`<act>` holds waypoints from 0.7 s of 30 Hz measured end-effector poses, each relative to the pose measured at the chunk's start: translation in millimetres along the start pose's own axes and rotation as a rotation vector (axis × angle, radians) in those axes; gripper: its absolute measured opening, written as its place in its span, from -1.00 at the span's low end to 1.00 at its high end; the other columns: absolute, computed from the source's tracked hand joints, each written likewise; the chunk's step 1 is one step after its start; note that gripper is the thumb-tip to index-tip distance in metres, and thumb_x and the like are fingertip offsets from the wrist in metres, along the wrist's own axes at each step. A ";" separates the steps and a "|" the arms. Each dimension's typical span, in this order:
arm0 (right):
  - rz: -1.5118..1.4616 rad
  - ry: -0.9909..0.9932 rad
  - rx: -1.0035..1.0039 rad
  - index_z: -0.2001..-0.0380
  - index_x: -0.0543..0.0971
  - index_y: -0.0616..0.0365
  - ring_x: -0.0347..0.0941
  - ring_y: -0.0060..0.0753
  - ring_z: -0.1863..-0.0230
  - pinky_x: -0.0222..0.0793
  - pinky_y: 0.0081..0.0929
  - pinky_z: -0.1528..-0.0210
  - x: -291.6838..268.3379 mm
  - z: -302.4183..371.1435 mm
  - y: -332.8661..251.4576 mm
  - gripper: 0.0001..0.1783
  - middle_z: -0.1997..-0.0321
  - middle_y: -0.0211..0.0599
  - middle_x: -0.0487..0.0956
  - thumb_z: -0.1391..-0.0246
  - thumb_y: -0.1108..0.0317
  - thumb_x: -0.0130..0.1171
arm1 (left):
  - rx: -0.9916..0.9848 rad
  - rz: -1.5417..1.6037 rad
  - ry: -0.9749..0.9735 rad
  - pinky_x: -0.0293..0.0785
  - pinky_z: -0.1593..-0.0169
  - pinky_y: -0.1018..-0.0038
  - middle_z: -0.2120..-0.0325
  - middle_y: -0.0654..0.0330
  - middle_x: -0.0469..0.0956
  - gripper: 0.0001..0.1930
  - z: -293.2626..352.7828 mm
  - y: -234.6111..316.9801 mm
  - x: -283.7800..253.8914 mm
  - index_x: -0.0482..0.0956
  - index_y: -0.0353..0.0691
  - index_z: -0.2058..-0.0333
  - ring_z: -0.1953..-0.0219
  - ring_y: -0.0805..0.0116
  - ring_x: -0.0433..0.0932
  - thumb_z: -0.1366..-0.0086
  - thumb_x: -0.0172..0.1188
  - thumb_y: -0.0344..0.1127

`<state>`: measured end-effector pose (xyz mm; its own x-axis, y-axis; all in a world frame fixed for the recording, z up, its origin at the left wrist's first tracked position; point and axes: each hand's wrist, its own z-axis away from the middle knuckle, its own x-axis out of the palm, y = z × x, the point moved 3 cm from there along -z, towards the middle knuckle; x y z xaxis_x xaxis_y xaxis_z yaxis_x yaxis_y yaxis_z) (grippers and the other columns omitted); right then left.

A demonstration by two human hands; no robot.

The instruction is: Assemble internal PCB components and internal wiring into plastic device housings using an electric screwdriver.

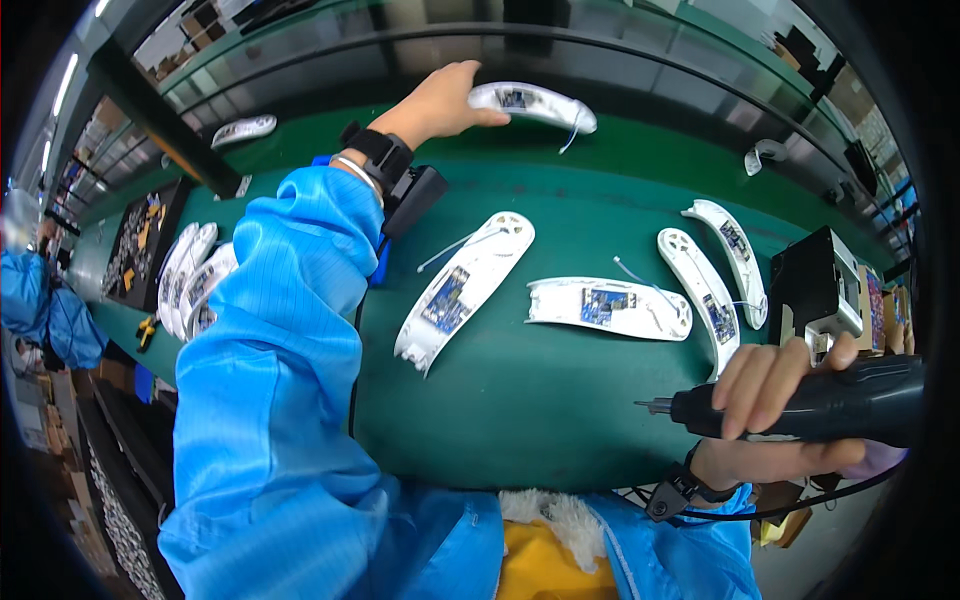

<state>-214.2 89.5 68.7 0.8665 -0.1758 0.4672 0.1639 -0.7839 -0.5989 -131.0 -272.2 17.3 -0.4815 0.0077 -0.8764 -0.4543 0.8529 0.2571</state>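
Left grip (440, 100): part-open around left end of white curved shell (538, 102) at worktop's (520, 420) far side; thumb touching, clamping cannot be told. Right grip (765, 385): closed around black electric screwdriver (830, 405) over worktop's right; tool's rear lost in dark rim.

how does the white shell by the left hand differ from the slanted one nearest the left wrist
The far shell has the left hand at its left end; no hand touches the slanted shell.
The far shell runs mostly sideways; the slanted shell points its rounded end to the upper right.
The far shell's cable trails near its right end; the slanted shell's cable sticks out leftward.
Both are white and carry a circuit board.
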 end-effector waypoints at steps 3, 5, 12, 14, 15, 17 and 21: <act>0.034 0.022 0.025 0.01 0.15 0.07 0.41 -0.32 0.68 0.34 -0.38 0.50 -14.6 3.8 -1.7 -0.28 0.58 -0.17 0.45 -0.01 -0.28 -0.02 | -0.011 -0.199 -0.010 0.43 0.14 0.23 0.27 -0.10 0.51 -0.66 -1.2 2.2 -24.3 0.49 -0.33 0.25 0.15 0.00 0.48 -0.05 0.23 -0.22; 0.066 0.052 -0.002 0.05 0.15 0.07 0.40 -0.33 0.69 0.34 -0.41 0.52 -20.0 5.2 0.0 -0.28 0.59 -0.18 0.45 -0.01 -0.31 -0.04 | -0.108 -0.379 0.018 0.45 0.18 0.22 0.29 -0.10 0.51 -0.74 35.4 5.7 -57.1 0.50 -0.30 0.27 0.19 -0.01 0.49 -0.06 0.18 -0.32; 0.005 0.054 0.037 0.06 0.14 0.10 0.36 -0.39 0.73 0.30 -0.50 0.61 -16.0 3.8 13.9 -0.21 0.62 -0.22 0.43 0.03 -0.40 -0.12 | -0.301 -0.370 -0.380 0.48 0.31 0.21 0.52 -0.03 0.54 -0.80 156.9 -31.6 -37.9 0.58 -0.29 0.54 0.39 -0.01 0.54 0.07 0.30 -0.26; 0.019 0.067 0.046 0.06 0.14 0.11 0.36 -0.39 0.74 0.30 -0.50 0.61 -13.7 4.6 12.4 -0.20 0.63 -0.23 0.42 0.04 -0.41 -0.11 | -0.321 -0.394 -0.328 0.47 0.31 0.24 0.53 0.00 0.54 -0.83 162.7 -33.1 -33.0 0.60 -0.25 0.51 0.40 0.02 0.54 0.08 0.29 -0.29; 0.040 0.081 0.052 0.06 0.15 0.11 0.36 -0.39 0.74 0.30 -0.49 0.61 -13.0 5.0 12.0 -0.19 0.64 -0.24 0.42 0.05 -0.41 -0.11 | -0.335 -0.415 -0.274 0.46 0.30 0.26 0.54 0.02 0.55 -0.84 164.4 -31.3 -33.9 0.62 -0.20 0.48 0.42 0.04 0.54 0.08 0.28 -0.31; 0.045 0.082 0.051 0.07 0.15 0.11 0.35 -0.40 0.75 0.30 -0.49 0.62 -10.2 6.1 13.2 -0.19 0.65 -0.24 0.41 0.05 -0.41 -0.10 | -0.295 -0.422 -0.230 0.45 0.32 0.26 0.55 0.05 0.54 -0.87 169.1 -30.3 -37.9 0.62 -0.20 0.48 0.43 0.05 0.53 0.05 0.25 -0.32; 0.049 0.061 0.050 0.08 0.16 0.11 0.34 -0.40 0.75 0.28 -0.49 0.62 -1.2 6.1 15.4 -0.19 0.65 -0.25 0.41 0.06 -0.41 -0.10 | -0.200 -0.326 -0.065 0.44 0.35 0.26 0.56 0.06 0.53 -0.89 170.9 -21.7 -50.1 0.61 -0.23 0.49 0.45 0.06 0.52 0.02 0.23 -0.34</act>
<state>-209.8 81.3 55.0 0.8438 -0.2510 0.4743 0.1465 -0.7426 -0.6535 31.1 -201.9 -13.9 -0.2419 -0.2081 -0.9477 -0.7158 0.6977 0.0295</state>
